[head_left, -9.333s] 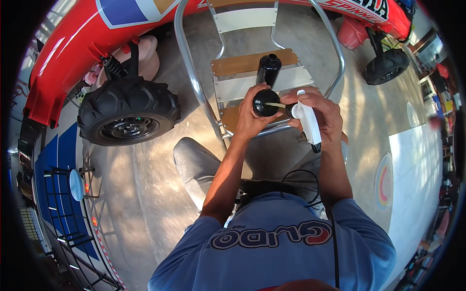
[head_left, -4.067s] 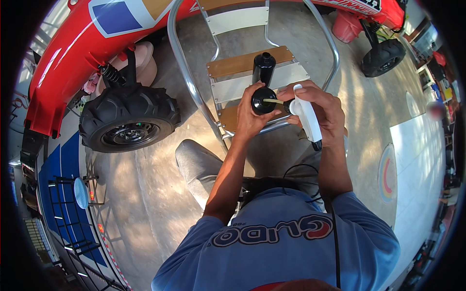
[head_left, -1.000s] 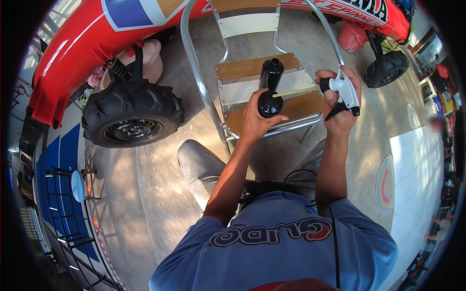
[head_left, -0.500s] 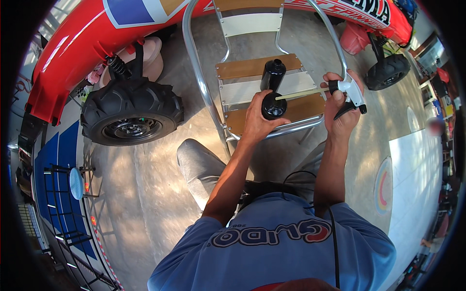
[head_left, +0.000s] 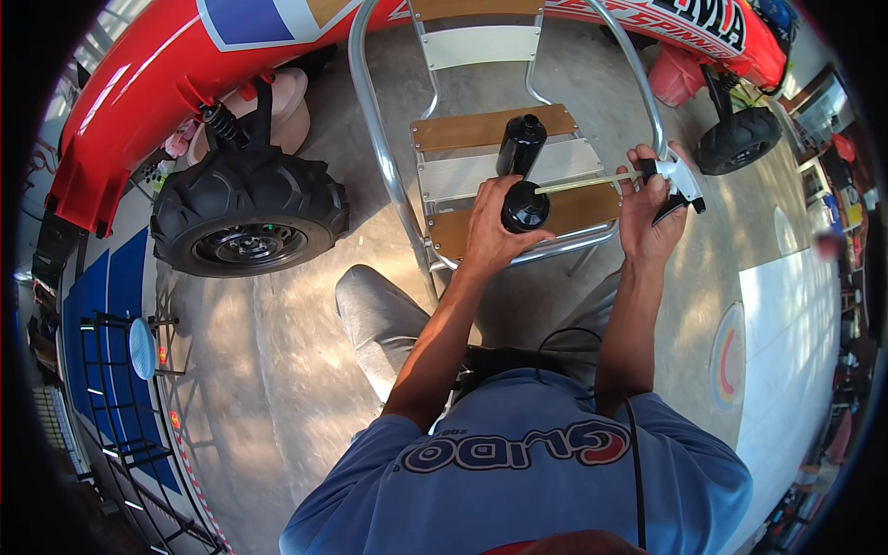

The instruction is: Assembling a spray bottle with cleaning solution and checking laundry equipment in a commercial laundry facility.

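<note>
My left hand (head_left: 488,229) is closed round a black bottle (head_left: 524,207) with no cap on its mouth. Between the fingers of my right hand (head_left: 650,217) is a white and black trigger sprayer head (head_left: 681,179). A thin pale dip tube (head_left: 590,182) runs from the sprayer head leftward, its far end at the mouth of the held bottle. Whether the tip is inside the mouth is hard to make out. Just beyond my left hand, a second black bottle (head_left: 523,146) stands on the chair seat (head_left: 495,132).
The chair has wooden and white slats and a curved metal armrest (head_left: 374,120) on its left. Behind it stretches a red vehicle body (head_left: 139,102) with knobby black tyres (head_left: 250,208). A pink bucket (head_left: 676,76) stands far right; a black metal rack (head_left: 120,388) is at left.
My right hand has shifted slightly right with the sprayer head. More of the tube shows, drawn back toward the bottle's mouth. The held bottle has barely moved.
</note>
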